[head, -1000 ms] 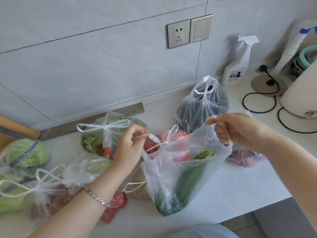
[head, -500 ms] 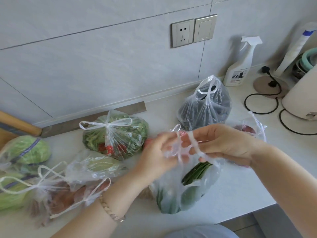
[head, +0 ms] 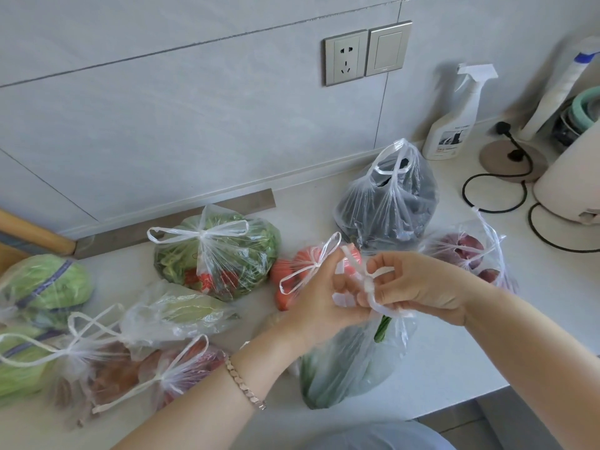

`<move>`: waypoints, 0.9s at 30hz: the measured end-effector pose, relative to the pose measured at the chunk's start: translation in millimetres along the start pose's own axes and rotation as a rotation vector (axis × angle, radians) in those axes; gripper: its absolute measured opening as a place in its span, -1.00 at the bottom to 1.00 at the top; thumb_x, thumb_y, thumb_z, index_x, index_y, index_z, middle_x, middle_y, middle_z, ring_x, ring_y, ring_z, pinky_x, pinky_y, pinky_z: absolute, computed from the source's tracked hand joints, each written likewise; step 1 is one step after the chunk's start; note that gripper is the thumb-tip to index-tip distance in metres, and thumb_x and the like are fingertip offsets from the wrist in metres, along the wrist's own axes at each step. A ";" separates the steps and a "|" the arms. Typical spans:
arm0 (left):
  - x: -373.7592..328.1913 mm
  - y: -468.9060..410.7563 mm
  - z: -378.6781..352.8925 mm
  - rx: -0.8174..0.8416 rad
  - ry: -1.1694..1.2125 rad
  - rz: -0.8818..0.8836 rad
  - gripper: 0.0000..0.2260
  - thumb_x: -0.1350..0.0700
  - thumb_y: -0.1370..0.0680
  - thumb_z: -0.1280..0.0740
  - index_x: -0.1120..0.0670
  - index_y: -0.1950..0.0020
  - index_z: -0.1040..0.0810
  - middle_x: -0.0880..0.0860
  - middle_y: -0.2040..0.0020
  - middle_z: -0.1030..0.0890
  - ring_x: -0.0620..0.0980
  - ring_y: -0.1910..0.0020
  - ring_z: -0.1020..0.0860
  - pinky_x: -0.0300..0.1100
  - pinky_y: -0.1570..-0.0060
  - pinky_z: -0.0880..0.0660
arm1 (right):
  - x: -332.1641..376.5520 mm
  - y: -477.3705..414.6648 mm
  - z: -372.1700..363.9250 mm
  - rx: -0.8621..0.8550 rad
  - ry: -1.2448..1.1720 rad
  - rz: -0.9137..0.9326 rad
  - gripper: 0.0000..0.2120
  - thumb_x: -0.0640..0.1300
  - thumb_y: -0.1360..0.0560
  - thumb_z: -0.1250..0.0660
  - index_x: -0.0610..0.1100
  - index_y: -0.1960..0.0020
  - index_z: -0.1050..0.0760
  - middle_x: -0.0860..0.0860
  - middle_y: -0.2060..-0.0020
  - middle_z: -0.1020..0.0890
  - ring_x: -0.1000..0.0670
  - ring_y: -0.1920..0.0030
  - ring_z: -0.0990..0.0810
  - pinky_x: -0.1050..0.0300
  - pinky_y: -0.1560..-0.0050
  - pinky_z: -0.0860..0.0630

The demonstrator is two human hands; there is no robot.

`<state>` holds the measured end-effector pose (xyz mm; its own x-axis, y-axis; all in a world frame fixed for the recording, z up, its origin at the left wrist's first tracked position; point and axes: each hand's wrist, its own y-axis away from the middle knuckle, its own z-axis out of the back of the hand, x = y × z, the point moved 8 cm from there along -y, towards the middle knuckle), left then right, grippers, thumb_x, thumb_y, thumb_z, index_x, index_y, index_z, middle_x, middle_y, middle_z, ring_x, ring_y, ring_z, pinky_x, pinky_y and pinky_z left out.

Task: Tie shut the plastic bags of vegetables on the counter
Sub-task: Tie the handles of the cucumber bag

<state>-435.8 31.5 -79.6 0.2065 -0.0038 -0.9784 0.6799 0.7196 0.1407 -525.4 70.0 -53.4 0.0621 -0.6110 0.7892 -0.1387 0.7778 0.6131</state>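
Both hands are close together over the front of the counter (head: 438,358), right above the bag of long green veg (head: 350,365), which stands near the front edge just in front of the tomato bag (head: 292,274). The L hand (head: 319,306) has its fingers curled round one of the white handles (head: 367,285). The R hand (head: 422,287) pinches the other, w/ a strip looped over a finger. The two strips cross btwn the hands in a small twist, held up off the bag's mouth, where a green stalk shows. There's a bracelet (head: 245,383) on the L wrist. Behind, the leafy greens bag (head: 217,258) and the tomato bag are each tied w/ a bow. The dark bag (head: 389,206) has its handles standing up; can't tell if they're knotted. A bag of reddish-purple veg (head: 464,251) sits just right of the hands. Far left are a cabbage bag (head: 42,284) and more knotted bags. By the wall are a spray bottle (head: 451,125), a black cable (head: 496,196) and a socket (head: 345,61).
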 end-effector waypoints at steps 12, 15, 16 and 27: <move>34.8 27.2 23.7 0.090 -1.013 -0.330 -0.79 0.03 -0.50 -0.28 0.02 0.00 -0.67 -0.06 0.40 -0.62 -0.06 0.22 -0.55 -0.28 -0.19 -0.35 | -130.1 -53.2 77.7 -0.520 -0.133 -0.321 -0.88 -0.41 -0.40 -0.33 -0.24 0.19 -0.44 -0.06 0.48 -0.35 0.01 0.49 -0.25 0.26 0.49 -0.17; 26.5 30.2 21.7 0.007 -0.632 -0.257 -0.78 0.04 -0.46 -0.26 0.09 0.16 -0.67 -0.02 0.35 -0.62 -0.14 0.28 -0.53 -0.24 0.04 -0.47 | -121.6 -57.8 79.7 -0.530 -0.128 -0.267 -0.89 -0.34 -0.46 -0.23 -0.20 0.23 -0.42 -0.04 0.53 -0.28 0.03 0.52 -0.22 0.24 0.48 -0.16; 23.1 30.1 22.1 0.000 -0.410 -0.167 -0.80 0.04 -0.45 -0.26 0.08 0.23 -0.65 -0.03 0.38 -0.57 -0.16 0.35 -0.51 -0.22 0.16 -0.48 | -114.5 -59.4 76.0 -0.475 -0.147 -0.243 -0.84 -0.31 -0.47 -0.19 -0.17 0.27 -0.39 0.00 0.57 -0.26 0.05 0.55 -0.20 0.23 0.48 -0.14; -16.0 14.4 -5.2 0.240 -0.823 0.054 -0.71 -0.10 -0.54 -0.24 0.07 0.02 -0.63 -0.07 0.50 -0.31 -0.18 0.52 -0.36 -0.40 0.46 -0.22 | -15.4 -36.4 29.7 0.217 -0.103 0.007 -0.75 -0.09 -0.27 -0.39 -0.09 0.47 -0.36 0.11 0.62 -0.20 0.10 0.58 -0.18 0.32 0.55 -0.31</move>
<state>-433.0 45.5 -62.7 0.6243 -0.5433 -0.5614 0.7659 0.5673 0.3027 -550.6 46.8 -89.0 -0.0391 -0.6263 0.7786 -0.3486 0.7388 0.5768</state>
